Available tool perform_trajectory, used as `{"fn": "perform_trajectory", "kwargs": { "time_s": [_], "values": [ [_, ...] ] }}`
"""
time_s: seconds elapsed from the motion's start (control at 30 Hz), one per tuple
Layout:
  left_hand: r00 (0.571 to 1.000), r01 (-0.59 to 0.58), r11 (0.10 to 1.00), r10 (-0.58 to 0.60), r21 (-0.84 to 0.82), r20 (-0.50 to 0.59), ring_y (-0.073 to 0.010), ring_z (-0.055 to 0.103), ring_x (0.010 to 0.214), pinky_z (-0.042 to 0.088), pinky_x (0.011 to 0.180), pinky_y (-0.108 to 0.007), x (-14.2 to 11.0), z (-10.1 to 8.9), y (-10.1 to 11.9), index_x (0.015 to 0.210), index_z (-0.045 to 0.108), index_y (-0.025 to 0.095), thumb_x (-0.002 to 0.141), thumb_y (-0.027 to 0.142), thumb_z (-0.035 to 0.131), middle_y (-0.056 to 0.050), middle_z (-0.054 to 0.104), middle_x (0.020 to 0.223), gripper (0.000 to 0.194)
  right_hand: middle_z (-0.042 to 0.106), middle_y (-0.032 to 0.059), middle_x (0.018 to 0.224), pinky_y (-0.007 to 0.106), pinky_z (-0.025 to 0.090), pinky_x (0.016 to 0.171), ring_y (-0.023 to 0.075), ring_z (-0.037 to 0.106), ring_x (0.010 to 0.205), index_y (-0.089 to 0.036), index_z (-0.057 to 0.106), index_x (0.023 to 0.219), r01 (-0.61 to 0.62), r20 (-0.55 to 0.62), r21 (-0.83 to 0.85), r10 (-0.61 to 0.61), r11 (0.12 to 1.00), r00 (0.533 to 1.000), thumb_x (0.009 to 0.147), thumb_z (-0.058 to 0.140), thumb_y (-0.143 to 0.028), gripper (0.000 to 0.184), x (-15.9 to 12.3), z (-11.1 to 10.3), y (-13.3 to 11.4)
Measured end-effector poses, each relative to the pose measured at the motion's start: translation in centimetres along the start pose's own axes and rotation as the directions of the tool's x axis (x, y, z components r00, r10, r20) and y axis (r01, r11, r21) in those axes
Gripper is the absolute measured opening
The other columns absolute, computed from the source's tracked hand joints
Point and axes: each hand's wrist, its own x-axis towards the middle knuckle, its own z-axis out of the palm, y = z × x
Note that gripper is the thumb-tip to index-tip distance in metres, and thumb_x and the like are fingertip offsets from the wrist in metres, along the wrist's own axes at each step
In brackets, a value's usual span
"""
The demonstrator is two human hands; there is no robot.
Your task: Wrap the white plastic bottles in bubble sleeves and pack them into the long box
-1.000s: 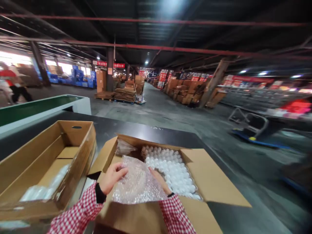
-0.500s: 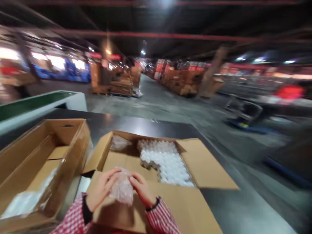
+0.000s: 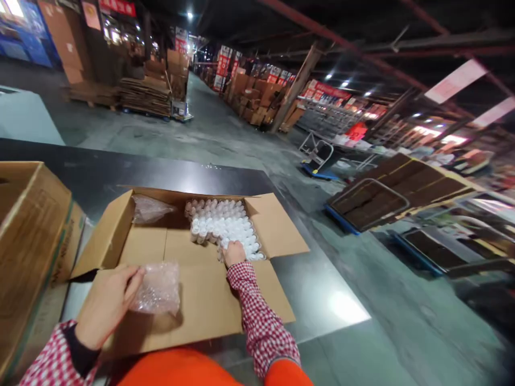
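Head view: bubble wrap [image 3: 160, 288] lies over the near flap of the open carton [image 3: 181, 287], pinched by the left hand [image 3: 110, 300]. Inside the carton's right side, the right hand [image 3: 234, 253] touches white cylinders [image 3: 225, 222]; whether it grips one, I cannot tell. Beneath the carton is the dark bench [image 3: 169, 174].

On the tabletop [image 3: 169, 174], to the left, a carton [image 3: 40, 257]; right of it, by the near edge, a flapped box [image 3: 179, 249]. In its far left corner, a plastic bag [image 3: 148, 208]; along its right side, small bottles [image 3: 225, 220]. On its near flap [image 3: 205, 305], bubble wrap [image 3: 159, 289].
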Motion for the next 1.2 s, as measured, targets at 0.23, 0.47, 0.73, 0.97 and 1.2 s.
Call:
{"fn": "perform_trajectory", "kwargs": {
  "time_s": [0.23,0.47,0.73,0.97,1.2],
  "values": [
    [0.994,0.1,0.983,-0.093,-0.154,0.053,-0.0181,0.056,0.061,0.034,0.059,-0.025,0.9,-1.8,1.3,0.077,0.06,0.019,0.089,0.044,0.037,-0.001,0.061,0.062,0.036,0.061,0.0222,0.104,0.039,0.045,0.086,0.029,0.058,0.101,-0.003,0.06,0.105,0.152,0.011,0.002,-0.152,0.988,0.988,0.08,0.057,-0.017,0.028,-1.6,-0.2,-1.8],
    [0.998,0.069,0.978,-0.069,-0.198,0.004,-0.0173,0.055,0.054,0.031,0.058,-0.026,2.5,-2.1,4.1,0.064,0.053,0.018,0.086,0.033,0.041,-0.001,0.057,0.054,0.03,0.057,0.0117,0.12,0.038,0.049,0.091,0.0216,0.057,0.109,-0.02,0.05,0.123,0.589,-0.342,0.66,-0.511,0.467,0.789,0.089,0.052,-0.033,0.036,-7.4,-7.5,-6.0],
    [0.997,0.007,0.927,-0.034,-0.374,-0.066,-0.0136,0.053,0.045,0.035,0.052,-0.023,1.8,-0.8,4.2,0.067,0.048,0.019,0.09,0.039,0.034,0.003,0.051,0.051,0.033,0.062,0.009,0.107,0.033,0.052,0.085,0.0186,0.061,0.096,-0.018,0.05,0.115,0.813,-0.166,0.483,-0.878,0.324,0.448,0.089,0.055,-0.025,0.028,-11.6,-10.1,-10.5],
    [0.995,-0.047,0.882,0.001,-0.469,-0.098,-0.0128,0.048,0.047,0.034,0.051,-0.023,1.6,1.7,4.3,0.061,0.044,0.019,0.089,0.039,0.036,0.003,0.047,0.052,0.035,0.06,0.0152,0.106,0.036,0.054,0.073,0.0217,0.063,0.085,-0.014,0.06,0.103,0.907,0.314,-0.127,-0.851,0.401,0.42,0.093,0.043,-0.026,0.023,-13.9,-6.5,-13.6],
    [0.994,-0.019,0.835,-0.045,-0.549,-0.101,-0.0129,0.047,0.05,0.037,0.052,-0.023,1.3,1.7,3.8,0.064,0.045,0.019,0.09,0.042,0.036,0.004,0.045,0.053,0.035,0.066,0.0103,0.096,0.034,0.052,0.075,0.0192,0.064,0.083,-0.019,0.049,0.127,0.717,0.174,0.466,-0.848,0.518,0.5,0.096,0.034,-0.039,0.04,-11.7,-7.0,-9.5]
  ]
}}
